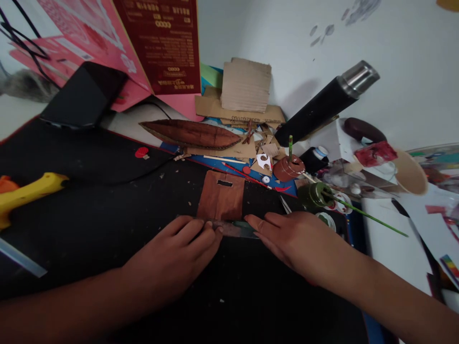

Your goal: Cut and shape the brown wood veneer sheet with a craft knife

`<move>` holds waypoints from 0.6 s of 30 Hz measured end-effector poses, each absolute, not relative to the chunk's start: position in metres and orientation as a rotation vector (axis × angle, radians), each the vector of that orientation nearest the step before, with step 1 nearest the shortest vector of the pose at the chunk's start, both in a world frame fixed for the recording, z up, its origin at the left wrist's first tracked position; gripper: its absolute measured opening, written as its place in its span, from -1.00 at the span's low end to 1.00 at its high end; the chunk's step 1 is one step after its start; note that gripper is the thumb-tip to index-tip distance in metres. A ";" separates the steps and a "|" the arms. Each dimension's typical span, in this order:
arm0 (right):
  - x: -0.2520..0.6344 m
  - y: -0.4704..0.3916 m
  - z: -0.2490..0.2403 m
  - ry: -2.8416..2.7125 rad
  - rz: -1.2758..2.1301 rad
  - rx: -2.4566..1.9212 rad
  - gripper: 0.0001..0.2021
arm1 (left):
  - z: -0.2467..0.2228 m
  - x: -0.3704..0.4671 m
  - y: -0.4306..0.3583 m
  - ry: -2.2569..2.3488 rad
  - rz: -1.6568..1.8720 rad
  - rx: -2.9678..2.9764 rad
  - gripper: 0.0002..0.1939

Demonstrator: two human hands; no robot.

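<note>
A brown painted piece with a small dark slot near its top lies flat on the black mat. Across its lower edge runs a flat, see-through strip. My left hand presses its bent fingers together on the strip's left end. At the right end, my right hand has its fingers closed around something thin and greenish, partly hidden; what exactly it is I cannot make out. Both hands lie low, close to the piece's bottom edge.
A brown boat-shaped piece lies behind, near cardboard scraps. Paint jars, a red pencil and a black flask are at the right. A yellow-handled tool lies at the left.
</note>
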State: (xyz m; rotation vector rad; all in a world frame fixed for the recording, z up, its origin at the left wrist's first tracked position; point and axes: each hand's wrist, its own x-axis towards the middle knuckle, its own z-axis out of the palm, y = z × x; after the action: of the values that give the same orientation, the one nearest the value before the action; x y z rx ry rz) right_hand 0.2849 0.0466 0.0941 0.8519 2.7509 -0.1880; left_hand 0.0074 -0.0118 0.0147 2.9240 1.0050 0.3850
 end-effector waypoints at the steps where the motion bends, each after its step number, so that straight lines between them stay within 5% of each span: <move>1: 0.285 0.047 0.093 2.756 -0.185 0.858 -0.62 | 0.014 0.007 -0.012 1.003 0.385 2.924 -0.62; 18: 0.301 0.045 0.095 2.804 -0.400 1.075 -0.66 | 0.016 0.008 -0.011 1.015 0.351 2.917 -0.63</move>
State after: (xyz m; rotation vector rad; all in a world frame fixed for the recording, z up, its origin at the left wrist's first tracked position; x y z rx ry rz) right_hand 0.3009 0.0449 0.0947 1.0750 2.8044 -0.4005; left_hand 0.0079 -0.0110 0.0156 2.9171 1.0147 0.3512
